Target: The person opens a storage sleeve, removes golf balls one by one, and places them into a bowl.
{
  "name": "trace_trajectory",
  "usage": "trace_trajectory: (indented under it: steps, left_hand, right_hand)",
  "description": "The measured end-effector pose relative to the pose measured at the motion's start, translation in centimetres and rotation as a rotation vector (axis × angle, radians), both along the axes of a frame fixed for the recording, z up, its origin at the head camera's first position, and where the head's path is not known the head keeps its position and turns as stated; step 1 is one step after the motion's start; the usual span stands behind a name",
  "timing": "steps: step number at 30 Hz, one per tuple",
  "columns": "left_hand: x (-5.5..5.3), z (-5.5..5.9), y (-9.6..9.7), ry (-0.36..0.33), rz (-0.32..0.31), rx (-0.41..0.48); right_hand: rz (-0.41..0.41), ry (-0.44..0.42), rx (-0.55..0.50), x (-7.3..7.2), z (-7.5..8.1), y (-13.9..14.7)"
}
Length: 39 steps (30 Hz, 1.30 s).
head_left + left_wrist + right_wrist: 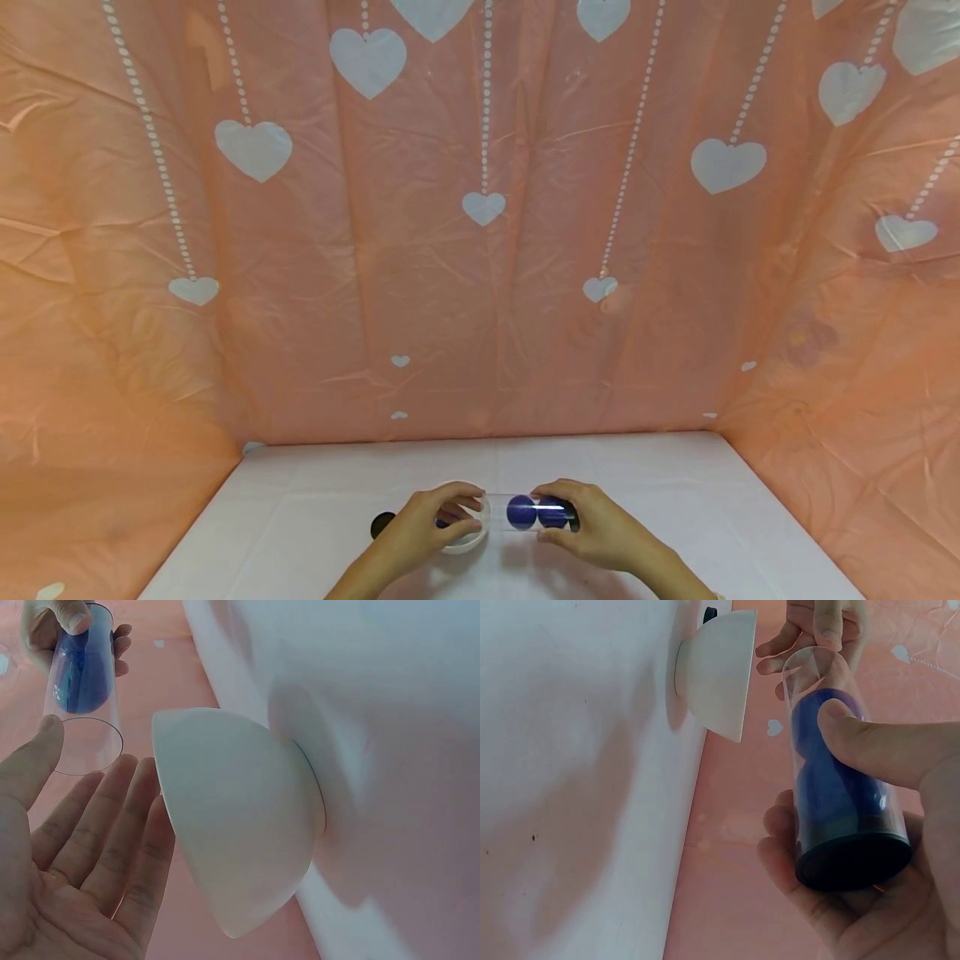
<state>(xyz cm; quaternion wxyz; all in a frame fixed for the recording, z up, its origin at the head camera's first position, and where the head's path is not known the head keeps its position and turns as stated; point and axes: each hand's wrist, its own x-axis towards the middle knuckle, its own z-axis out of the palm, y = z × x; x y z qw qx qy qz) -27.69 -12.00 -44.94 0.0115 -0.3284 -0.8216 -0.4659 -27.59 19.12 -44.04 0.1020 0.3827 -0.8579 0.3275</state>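
Observation:
A clear plastic tube (498, 512) lies level, held by the right hand (592, 525) near its black-capped end (853, 861), with thumb and fingers round the wall. Inside sit two dark blue balls (521, 512), in a row towards the cap. The tube's other end is uncapped and points left. At that end is the left hand (90, 855), fingers extended, thumb tip right at the rim. Just below the left hand stands a white bowl (232, 817); something dark blue (442, 523) shows in it between the fingers, mostly hidden.
A round black piece (382, 523) lies on the white tabletop (300, 517) left of the bowl, partly behind the left hand. Orange sheeting (480, 333) with white hearts encloses the table at the back and both sides.

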Motion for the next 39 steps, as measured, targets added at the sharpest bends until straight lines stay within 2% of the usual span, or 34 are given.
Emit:
trace_trajectory:
  steps: [7,20,28,32,39]
  left_hand:
    - [-0.05,-0.1,0.06,0.007,-0.006,-0.003]
    - [-0.23,-0.37,0.1,0.015,-0.004,-0.001]
    - [-0.29,-0.53,0.05,-0.025,-0.002,0.034]
    - [-0.41,-0.57,-0.02,-0.056,0.008,0.05]
    - [-0.42,-0.49,-0.15,-0.069,-0.008,0.059]
  right_hand:
    - [0.029,0.017,-0.016,-0.1,-0.12,0.08]
    - [0.031,0.025,0.005,-0.08,-0.06,0.21]
    - [0.04,0.028,0.005,-0.12,-0.11,0.24]
    - [0.057,0.006,-0.014,-0.17,-0.12,0.29]
    - [0.067,-0.054,-0.036,-0.24,-0.11,0.51]
